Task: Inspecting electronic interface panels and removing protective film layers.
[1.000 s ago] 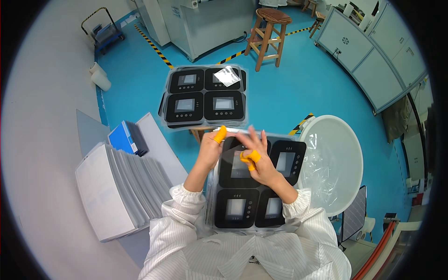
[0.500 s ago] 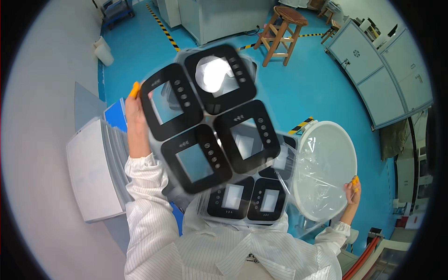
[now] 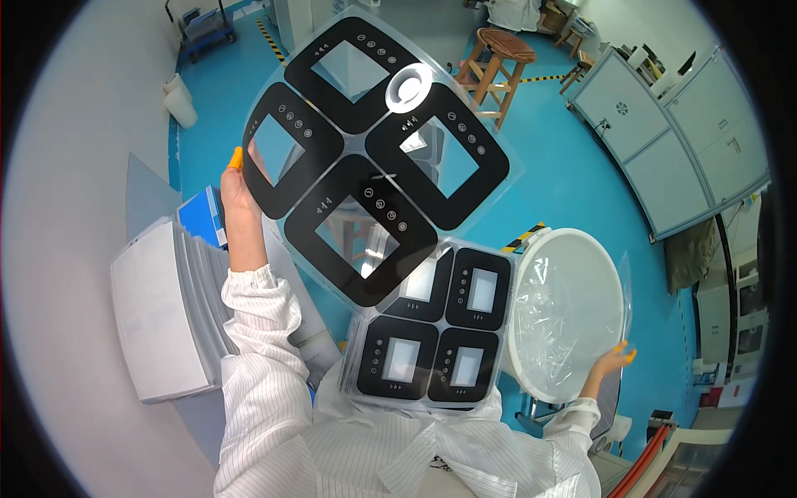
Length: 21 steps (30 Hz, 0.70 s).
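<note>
My left hand (image 3: 239,195), an orange cot on one finger, grips the left edge of a clear sheet with black panels (image 3: 361,224). The sheet is raised and tilted. Each black panel frames a see-through window, and a bright glare sits on the upper right part. Some of the fingers are hidden behind the sheet. Below it, at my lap, lies a stack of similar panel sheets (image 3: 433,328). My right hand (image 3: 612,359), with orange finger cots, is at the right rim of a white round bin (image 3: 519,349), fingers stretched out. Crumpled clear film (image 3: 544,319) lies in the bin.
A thick stack of white sheets (image 3: 158,315) stands at left, beside a blue box (image 3: 202,217). Farther off are a wooden stool (image 3: 505,48), grey cabinets (image 3: 664,124) and a trolley (image 3: 206,31). Yellow-black tape marks the blue floor.
The panel sheet has turned and moved up and away in my left hand. Clear film no longer stretches from the sheets to my right hand, whose fingers have opened and which has lowered slightly.
</note>
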Each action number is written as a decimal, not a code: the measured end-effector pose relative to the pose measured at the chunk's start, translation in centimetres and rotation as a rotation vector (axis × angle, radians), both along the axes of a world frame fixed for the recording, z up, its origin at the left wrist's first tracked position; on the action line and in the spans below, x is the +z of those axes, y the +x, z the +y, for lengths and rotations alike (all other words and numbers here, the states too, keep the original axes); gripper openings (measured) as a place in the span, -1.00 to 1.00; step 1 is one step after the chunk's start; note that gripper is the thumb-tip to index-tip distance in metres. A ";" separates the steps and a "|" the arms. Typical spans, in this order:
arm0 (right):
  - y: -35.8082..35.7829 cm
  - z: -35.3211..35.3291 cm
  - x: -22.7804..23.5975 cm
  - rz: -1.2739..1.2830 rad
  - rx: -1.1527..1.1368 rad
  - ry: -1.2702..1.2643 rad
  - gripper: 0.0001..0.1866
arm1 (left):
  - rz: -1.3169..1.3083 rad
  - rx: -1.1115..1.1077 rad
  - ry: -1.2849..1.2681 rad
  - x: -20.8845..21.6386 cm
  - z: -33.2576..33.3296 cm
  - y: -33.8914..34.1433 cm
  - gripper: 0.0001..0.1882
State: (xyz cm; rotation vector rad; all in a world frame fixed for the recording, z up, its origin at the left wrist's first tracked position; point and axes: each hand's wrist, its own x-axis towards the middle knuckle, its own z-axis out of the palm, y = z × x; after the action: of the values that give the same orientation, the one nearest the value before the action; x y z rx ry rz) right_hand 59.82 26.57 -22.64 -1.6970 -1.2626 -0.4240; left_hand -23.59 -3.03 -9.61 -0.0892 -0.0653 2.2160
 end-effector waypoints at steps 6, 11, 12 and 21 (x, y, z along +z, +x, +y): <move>-8.6 -5.2 -4.0 -0.500 0.693 -0.752 -0.24 | 0.007 0.057 0.127 0.1 1.5 0.4 -0.65; -10.2 -5.5 -7.2 -0.221 0.814 -1.462 -0.31 | -0.014 0.110 0.085 0.0 2.4 0.4 -0.64; -11.1 -5.3 -6.4 -0.236 0.805 -1.463 -0.36 | -0.003 0.119 0.080 -0.1 2.1 0.2 -0.63; -7.0 -2.5 -5.4 -0.045 0.623 -0.779 -0.76 | 0.000 0.202 -0.130 -1.5 3.9 0.3 -0.67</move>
State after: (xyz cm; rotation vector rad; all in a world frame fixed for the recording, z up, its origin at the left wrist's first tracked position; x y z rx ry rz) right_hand 52.80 24.10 -28.06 -1.7575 -2.0577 0.4672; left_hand -23.31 0.92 -11.09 -0.1607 0.0723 2.4210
